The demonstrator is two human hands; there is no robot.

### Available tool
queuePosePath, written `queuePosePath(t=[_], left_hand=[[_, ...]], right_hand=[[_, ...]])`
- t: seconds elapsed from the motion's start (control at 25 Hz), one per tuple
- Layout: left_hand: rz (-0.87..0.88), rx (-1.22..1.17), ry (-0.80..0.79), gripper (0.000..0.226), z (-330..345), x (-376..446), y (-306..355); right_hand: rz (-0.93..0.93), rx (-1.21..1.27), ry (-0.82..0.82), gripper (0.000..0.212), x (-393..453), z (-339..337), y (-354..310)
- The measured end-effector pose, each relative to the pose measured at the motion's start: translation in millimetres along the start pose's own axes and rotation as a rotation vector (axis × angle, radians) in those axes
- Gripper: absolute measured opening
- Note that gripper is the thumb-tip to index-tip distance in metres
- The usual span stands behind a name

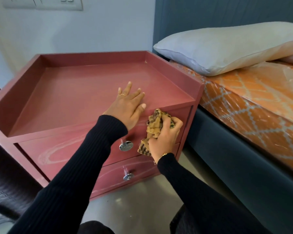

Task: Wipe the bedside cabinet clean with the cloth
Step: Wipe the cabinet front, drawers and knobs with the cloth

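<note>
While only the head view is on offer, it's showing plenty: the bedside cabinet (98,105) is sitting at centre frame, pink-red, with a raised rim around its top like a shallow tray. Nothing is lying in that tray except the left hand (128,107), which is resting flat on the front edge with fingers spread and straight, probably bracing. The right hand (165,137) is bunching the cloth (155,127), a tan striped rag, with fingers curled round it, and pressing it against the upper drawer (71,149) front, right of centre, just beside the chrome knob (126,146).

Progress-wise, I'm guessing roughly midway. The top is looking fairly even, though a faint haze is showing toward the back, so I can't call it finished. The upper drawer front is carrying pale swirly smears at lower left of the cabinet, and the lower drawer (139,173) is showing similar streaks, so both are looking like work left. Both drawers are closed, so what's inside is anyone's guess.

At right frame, a pillow (227,46) is lying on the plastic-wrapped orange mattress (254,105).
</note>
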State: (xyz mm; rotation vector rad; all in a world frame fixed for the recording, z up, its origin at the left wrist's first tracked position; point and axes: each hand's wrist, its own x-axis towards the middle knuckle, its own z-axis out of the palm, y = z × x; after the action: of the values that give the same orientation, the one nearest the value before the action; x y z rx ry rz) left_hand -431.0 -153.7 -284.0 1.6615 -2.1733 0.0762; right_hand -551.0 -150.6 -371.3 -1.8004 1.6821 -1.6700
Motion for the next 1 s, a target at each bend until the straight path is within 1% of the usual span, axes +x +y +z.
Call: queuePosePath(t=[0.04,0.08,0.12,0.16,0.2,0.24,0.28,0.32,0.4,0.48,0.52,0.56,0.6,0.68,0.72,0.76,0.8,0.88,0.92,0.96,1.0], left_hand=[[0.01,-0.012,-0.001,0.069,-1,0,0],[0.012,-0.018,-0.013,0.068,-2,0,0],[0.013,-0.023,-0.026,0.067,-2,-1,0],[0.013,-0.035,-0.035,0.066,-2,-1,1],[0.011,-0.052,-0.04,0.066,-2,0,1],[0.004,-0.072,-0.038,0.067,-2,0,2],[-0.006,-0.094,-0.03,0.068,-2,0,2],[-0.015,-0.122,-0.013,0.069,-1,0,3],[-0.023,-0.184,0.037,0.075,-1,-1,3],[-0.013,-0.229,0.095,0.084,0,-2,2],[-0.007,-0.255,0.13,0.085,0,-3,1],[-0.001,-0.292,0.172,0.084,0,-5,1],[-0.003,-0.342,0.221,0.082,-1,-6,1],[-0.012,-0.436,0.318,0.072,-4,-10,3],[0.007,-0.442,0.363,0.065,-5,-12,3],[0.051,-0.391,0.417,0.056,-5,-16,2],[0.11,-0.274,0.48,0.048,-2,-21,-1],[0.22,0.035,0.601,0.037,12,-34,-9],[0.233,0.157,0.643,0.036,22,-44,-15],[0.204,0.239,0.677,0.036,32,-55,-20],[0.142,0.285,0.707,0.037,42,-65,-24]], right_hand=[[0.113,0.078,0.033,0.056,9,-4,0],[0.266,0.173,0.074,0.062,19,-10,-1],[0.414,0.255,0.112,0.064,29,-15,-1],[0.515,0.302,0.149,0.064,38,-20,1],[0.554,0.296,0.16,0.064,43,-22,3],[0.534,0.254,0.153,0.065,43,-22,0],[0.459,0.199,0.136,0.067,36,-19,-4],[0.33,0.164,0.11,0.068,24,-12,-10],[0.001,0.13,0.005,0.066,-6,2,-23],[-0.188,0.099,-0.108,0.062,-19,4,-26],[-0.227,0.08,-0.139,0.059,-14,0,-22],[-0.208,0.063,-0.145,0.057,-7,-6,-16],[-0.118,0.059,-0.114,0.055,3,-11,-7],[0.088,0.076,0.015,0.049,24,-20,8],[0.121,0.07,0.055,0.046,27,-21,11],[0.101,0.045,0.056,0.046,25,-19,9],[0.027,0.012,0.026,0.046,18,-16,4],[-0.247,-0.05,-0.07,0.045,-2,-6,-5],[-0.4,-0.091,-0.131,0.039,-12,-1,-8],[-0.522,-0.137,-0.179,0.036,-18,1,-9],[-0.592,-0.168,-0.202,0.038,-18,3,-7]])
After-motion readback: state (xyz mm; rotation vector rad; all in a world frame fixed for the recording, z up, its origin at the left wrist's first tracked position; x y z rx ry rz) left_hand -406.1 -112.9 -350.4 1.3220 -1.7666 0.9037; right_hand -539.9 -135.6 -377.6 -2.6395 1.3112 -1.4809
